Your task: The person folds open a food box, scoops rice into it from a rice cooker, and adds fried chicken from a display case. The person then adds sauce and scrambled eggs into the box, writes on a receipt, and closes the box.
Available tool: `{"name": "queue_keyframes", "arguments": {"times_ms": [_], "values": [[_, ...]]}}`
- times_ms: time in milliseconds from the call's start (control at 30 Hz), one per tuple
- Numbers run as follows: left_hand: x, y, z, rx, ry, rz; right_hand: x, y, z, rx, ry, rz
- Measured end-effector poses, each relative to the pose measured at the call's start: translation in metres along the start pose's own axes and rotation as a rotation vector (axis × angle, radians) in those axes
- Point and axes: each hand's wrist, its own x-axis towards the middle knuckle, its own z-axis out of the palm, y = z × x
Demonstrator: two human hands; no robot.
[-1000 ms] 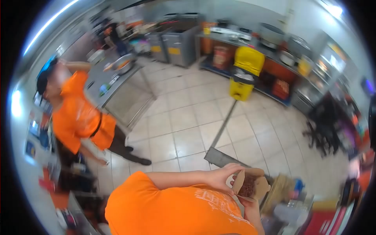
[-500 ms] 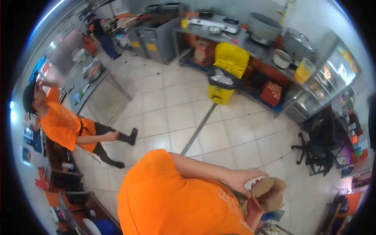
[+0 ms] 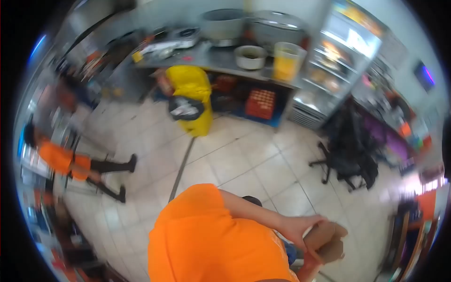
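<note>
A brown cardboard food box with raised flaps is at the lower right, held in front of my orange shirt. My left hand reaches across from above and is closed on the box's near upper side. Below it, my right hand grips the box's near lower side, its fingers partly hidden by the cardboard. The inside of the box is too blurred to make out.
A yellow pedal bin stands before a steel counter with pots and a yellow-filled jug. A glass-door fridge and black office chair are at right. A co-worker in orange stands at left.
My view has swung right, so the bin, counter and co-worker have shifted left and the fridge and chair show more fully. Both hands still hold the box; a white patch by my left fingers no longer shows.
</note>
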Motion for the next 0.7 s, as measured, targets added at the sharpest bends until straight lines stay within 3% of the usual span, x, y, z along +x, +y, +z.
{"name": "queue_keyframes", "arguments": {"times_ms": [67, 167, 200, 267, 300, 367, 433, 467, 500, 567, 600, 700], "values": [[0.044, -0.013, -0.018, 0.066, 0.035, 0.009, 0.012, -0.029, -0.009, 0.023, 0.019, -0.109], [0.112, -0.028, -0.041, 0.057, -0.080, -0.058, 0.037, -0.073, -0.036, -0.021, 0.120, -0.302], [0.132, -0.045, -0.041, 0.120, -0.116, -0.146, 0.036, -0.086, -0.051, -0.061, 0.198, -0.363], [0.183, -0.071, -0.038, 0.146, -0.234, -0.126, 0.027, -0.106, -0.084, -0.049, 0.386, -0.479], [0.205, -0.056, -0.031, 0.269, -0.297, -0.208, 0.018, -0.100, -0.099, -0.012, 0.460, -0.537], [0.245, -0.081, -0.005, 0.077, -0.525, -0.203, 0.006, -0.094, -0.122, 0.127, 0.685, -0.618], [0.277, -0.092, 0.032, 0.026, -0.751, -0.308, -0.016, -0.083, -0.152, -0.110, 0.725, -0.790], [0.288, -0.096, 0.057, 0.003, -0.862, -0.307, -0.035, -0.096, -0.144, -0.084, 0.802, -0.869], [0.328, -0.126, 0.031, -0.077, -0.910, -0.354, 0.008, -0.120, -0.136, -0.462, 1.014, -0.783], [0.365, -0.143, 0.057, -0.131, -1.040, -0.398, 0.004, -0.143, -0.141, -0.782, 1.271, -0.688], [0.385, -0.154, 0.074, -0.138, -1.086, -0.381, 0.004, -0.153, -0.159, -0.269, 1.106, -0.866], [0.420, -0.179, 0.140, -0.130, -1.198, -0.269, 0.000, -0.155, -0.247, 0.283, 0.794, -1.127]]}}
